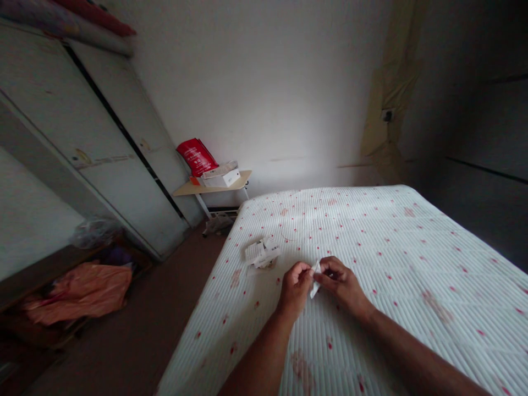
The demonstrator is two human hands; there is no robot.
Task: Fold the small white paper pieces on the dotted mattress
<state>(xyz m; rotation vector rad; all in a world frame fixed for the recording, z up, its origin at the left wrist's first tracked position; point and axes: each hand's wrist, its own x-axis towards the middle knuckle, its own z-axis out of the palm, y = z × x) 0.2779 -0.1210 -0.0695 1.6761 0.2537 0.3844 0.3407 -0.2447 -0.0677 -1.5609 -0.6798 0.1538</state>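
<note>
Between my two hands is a small piece of white folded paper (315, 287), held upright above the bed. My left hand (297, 286) pinches its left side with the fingers curled in. From the right, my right hand (339, 279) grips the same paper between thumb and fingers. The fingers cover much of it. A loose pile of printed white papers (261, 252) lies on the bed, a little beyond and to the left of my hands.
The bed (383, 242) has a white ribbed cover with red spots. A small table (210, 189) at its far left corner bears a red bag (197, 157) and a white box (226, 176). Left are a wardrobe (124, 159) and an orange cloth-like heap (86, 291). A socket (386, 115) sits on the wall.
</note>
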